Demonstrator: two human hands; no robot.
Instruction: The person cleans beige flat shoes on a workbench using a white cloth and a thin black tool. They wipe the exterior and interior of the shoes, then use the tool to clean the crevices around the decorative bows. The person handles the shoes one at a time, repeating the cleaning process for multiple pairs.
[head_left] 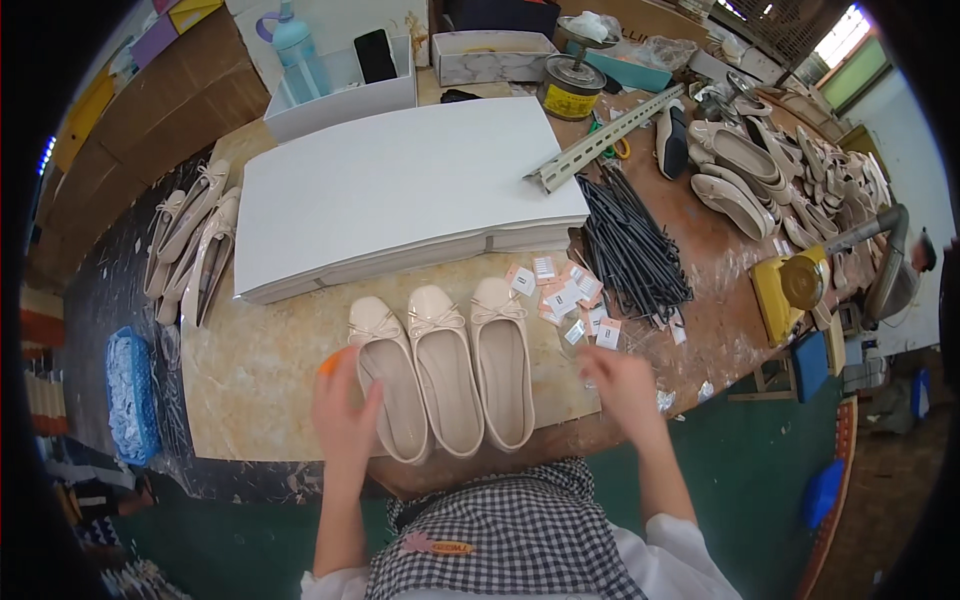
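Three beige patent ballet flats with small bows stand side by side, toes pointing away: a left shoe (pixel 393 385), a middle shoe (pixel 447 380) and a right shoe (pixel 503 370). At the outer side of the left shoe is my left hand (pixel 343 415), its thumb and fingers apart, with an orange cover (pixel 336 361) at a fingertip. Whether it touches the shoe I cannot tell. My right hand (pixel 625 390) hovers near the table's front right, fingers curled together and slightly blurred; anything between them is hidden. Just beyond it lie loose paper tags (pixel 563 297).
A thick stack of white sheets (pixel 400 180) lies behind the shoes, a metal angle bar (pixel 605 140) on its right corner. Beside it are black strips (pixel 635 245). More flats (pixel 195 240) lie left, and a shoe pile (pixel 745 165) right. A blue basket (pixel 133 395) sits far left.
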